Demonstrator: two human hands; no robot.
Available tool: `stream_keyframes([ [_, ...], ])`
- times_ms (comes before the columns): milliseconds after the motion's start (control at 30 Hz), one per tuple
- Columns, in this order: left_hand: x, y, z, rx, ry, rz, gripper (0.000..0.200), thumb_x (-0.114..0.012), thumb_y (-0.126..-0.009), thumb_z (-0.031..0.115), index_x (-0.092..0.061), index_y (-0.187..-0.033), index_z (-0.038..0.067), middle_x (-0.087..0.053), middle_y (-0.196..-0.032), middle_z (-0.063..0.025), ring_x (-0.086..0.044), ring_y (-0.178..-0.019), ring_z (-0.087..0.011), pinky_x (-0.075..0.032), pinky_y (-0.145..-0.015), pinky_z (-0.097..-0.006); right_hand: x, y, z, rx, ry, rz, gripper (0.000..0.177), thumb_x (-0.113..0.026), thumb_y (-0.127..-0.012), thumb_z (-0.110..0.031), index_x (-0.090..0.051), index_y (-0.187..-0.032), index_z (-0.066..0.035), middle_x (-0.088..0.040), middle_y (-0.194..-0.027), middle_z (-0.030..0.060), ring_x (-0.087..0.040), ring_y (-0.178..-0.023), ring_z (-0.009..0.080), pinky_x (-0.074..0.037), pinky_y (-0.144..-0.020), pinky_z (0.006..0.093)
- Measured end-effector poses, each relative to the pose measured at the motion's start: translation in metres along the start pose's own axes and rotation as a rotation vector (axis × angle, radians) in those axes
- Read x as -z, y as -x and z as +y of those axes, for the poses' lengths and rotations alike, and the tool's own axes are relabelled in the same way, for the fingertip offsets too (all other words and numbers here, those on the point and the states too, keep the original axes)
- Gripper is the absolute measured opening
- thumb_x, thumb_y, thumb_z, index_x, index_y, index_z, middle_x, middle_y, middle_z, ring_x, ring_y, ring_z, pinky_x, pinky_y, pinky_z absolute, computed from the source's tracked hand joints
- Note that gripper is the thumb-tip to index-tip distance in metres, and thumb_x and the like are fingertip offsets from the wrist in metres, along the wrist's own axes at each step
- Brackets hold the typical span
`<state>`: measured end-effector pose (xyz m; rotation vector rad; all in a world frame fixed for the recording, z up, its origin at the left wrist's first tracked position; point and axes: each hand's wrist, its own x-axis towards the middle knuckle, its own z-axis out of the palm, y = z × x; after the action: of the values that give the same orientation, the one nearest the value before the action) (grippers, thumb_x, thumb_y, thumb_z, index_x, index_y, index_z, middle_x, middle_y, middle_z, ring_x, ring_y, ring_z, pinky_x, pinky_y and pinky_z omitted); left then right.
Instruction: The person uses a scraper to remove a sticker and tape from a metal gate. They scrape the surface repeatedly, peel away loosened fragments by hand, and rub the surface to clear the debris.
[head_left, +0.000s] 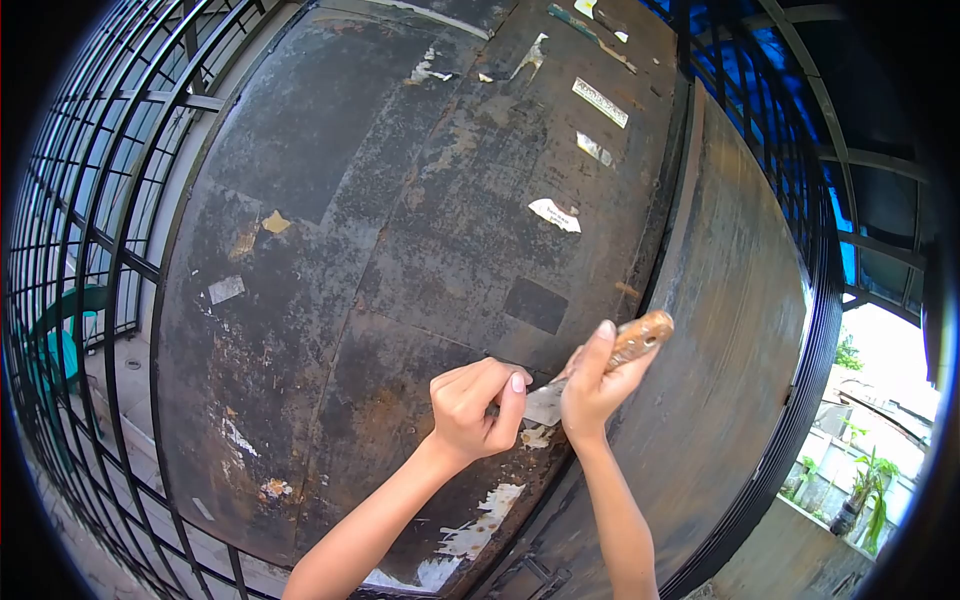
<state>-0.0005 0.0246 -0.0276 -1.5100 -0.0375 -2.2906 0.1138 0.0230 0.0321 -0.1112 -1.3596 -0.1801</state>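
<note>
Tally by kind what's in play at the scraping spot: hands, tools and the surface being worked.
hands: 2 (left hand curled shut beside the blade, right hand closed on the tool)
scraper, wooden handle: 1
rusty metal panel: 1
total: 4

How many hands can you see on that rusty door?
2. The left hand is curled against the rusty door, low in the middle; the right hand, just beside it, holds a scraper. None seems hidden.
</note>
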Motion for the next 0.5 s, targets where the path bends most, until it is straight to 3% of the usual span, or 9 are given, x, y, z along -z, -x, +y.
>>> stream_keyframes([
  [167,0.0,0.0,0.001,0.02,-0.003,0.0,0.015,-0.051,-0.079,0.0,-0.06,-0.067,0.0,-0.057,-0.056,-0.0076,-0.053,-0.043,-0.016,-0.04,-0.043,-0.0254,0.002,0.002,0.001,-0.136,-0.041,0.056,0.044,-0.047,-0.094,-0.011,-0.024,-0.129,0.0,-0.044,-0.069,0.0013,-0.043,-0.044,0.0045,-0.037,-0.038,0.0186],
  [200,0.0,0.0,0.001,0.02,-0.003,-0.014,0.015,-0.051,-0.079,0.0,-0.059,-0.067,0.0,-0.057,-0.056,-0.0076,-0.053,-0.043,-0.016,-0.04,-0.043,-0.0254,-0.001,0.012,0.002,-0.078,0.036,-0.055,0.044,-0.047,-0.094,-0.012,-0.023,-0.129,0.0,-0.044,-0.069,0.0014,-0.043,-0.044,0.0046,-0.037,-0.038,0.0189],
  [333,0.0,0.001,0.001,0.019,0.0,0.007,0.015,-0.051,-0.079,0.0,-0.06,-0.067,0.0,-0.057,-0.055,-0.0074,-0.052,-0.043,-0.0157,-0.04,-0.043,-0.0253,0.005,-0.007,0.001,-0.071,0.0,0.092,0.045,-0.047,-0.093,-0.01,-0.022,-0.129,0.001,-0.043,-0.07,0.0015,-0.044,-0.045,0.0046,-0.037,-0.038,0.0191],
  [433,0.0,-0.002,0.001,0.009,-0.006,0.008,0.014,-0.051,-0.079,0.0,-0.06,-0.067,-0.001,-0.057,-0.055,-0.0073,-0.052,-0.042,-0.0157,-0.04,-0.043,-0.0254,0.005,0.005,0.002,0.091,0.007,-0.029,0.043,-0.046,-0.094,-0.012,-0.023,-0.128,0.001,-0.043,-0.07,0.002,-0.044,-0.045,0.0051,-0.037,-0.039,0.0194],
  [500,0.001,-0.002,0.003,0.013,-0.015,-0.008,0.014,-0.051,-0.079,0.0,-0.06,-0.068,-0.001,-0.057,-0.055,-0.0074,-0.052,-0.042,-0.0159,-0.04,-0.043,-0.0255,0.007,-0.001,0.007,0.021,0.07,0.006,0.042,-0.046,-0.094,-0.012,-0.024,-0.127,0.002,-0.043,-0.071,0.0021,-0.043,-0.045,0.0054,-0.037,-0.039,0.0191],
])
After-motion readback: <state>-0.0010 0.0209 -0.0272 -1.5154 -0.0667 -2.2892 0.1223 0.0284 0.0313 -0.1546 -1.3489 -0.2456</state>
